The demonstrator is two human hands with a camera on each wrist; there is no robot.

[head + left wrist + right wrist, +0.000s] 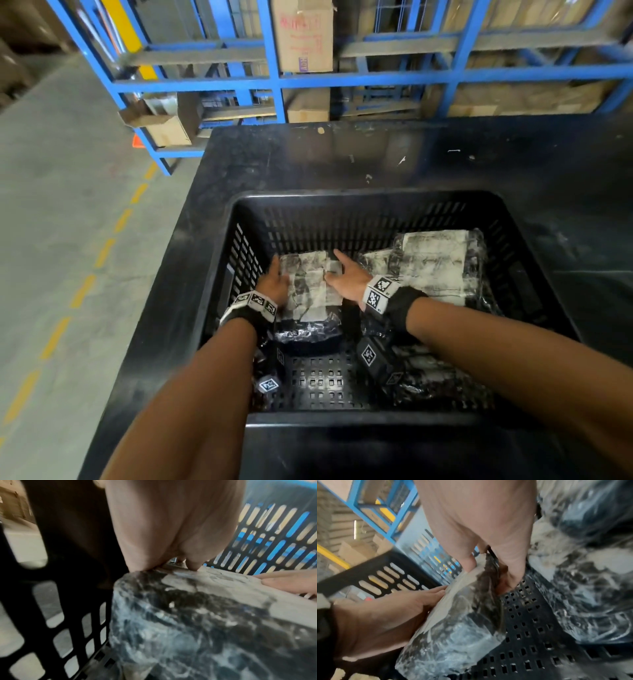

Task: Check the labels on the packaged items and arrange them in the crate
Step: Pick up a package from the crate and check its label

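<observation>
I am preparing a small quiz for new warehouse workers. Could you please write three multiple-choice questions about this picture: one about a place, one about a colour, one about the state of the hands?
1. Where in the crate is the package that both hands touch?
A. left part, near the slotted left wall
B. right near corner
C. outside, on the table

2. What colour is the crate?
A. blue
B. black
C. yellow

3. What are the left hand and right hand doing?
A. both hang free above the crate
B. one on each side of the same package
C. each lifts a different package

Answers:
1 A, the head view shows it beside the left wall, with another stack of packages to its right.
2 B, its walls and perforated floor are black.
3 B, both wrist views show the hands on its two sides.
</observation>
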